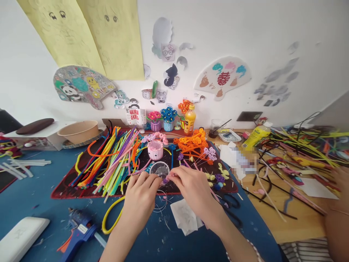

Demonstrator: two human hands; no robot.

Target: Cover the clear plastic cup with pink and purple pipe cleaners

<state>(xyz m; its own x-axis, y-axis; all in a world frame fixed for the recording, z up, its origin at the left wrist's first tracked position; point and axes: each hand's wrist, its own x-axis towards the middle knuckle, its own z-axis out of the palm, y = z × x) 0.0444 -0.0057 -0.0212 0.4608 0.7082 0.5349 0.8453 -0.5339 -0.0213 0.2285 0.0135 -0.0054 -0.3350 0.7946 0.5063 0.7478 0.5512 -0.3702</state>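
My left hand (143, 193) and my right hand (192, 185) meet over the near edge of a dark craft mat (152, 194). Both are closed in a pinch on a small pink and purple pipe cleaner piece (164, 180); fingers cover much of it. Just beyond stands a pink pipe cleaner pot (155, 150) with a ruffled rim, near a clear round dish (159, 169). Pale loops of thin wire or thread (160, 207) lie below my fingers. Close to my right wrist are a white paper sheet (184, 216) and black-handled scissors (231, 207).
Bundled coloured pipe cleaners (117, 160) lie left, orange ones (191, 143) right. A blue glue gun (80, 231) and a white case (24, 238) sit front left. Finished flower pots and an orange drink bottle (189, 120) stand behind. Another person's arm (338, 229) is at far right.
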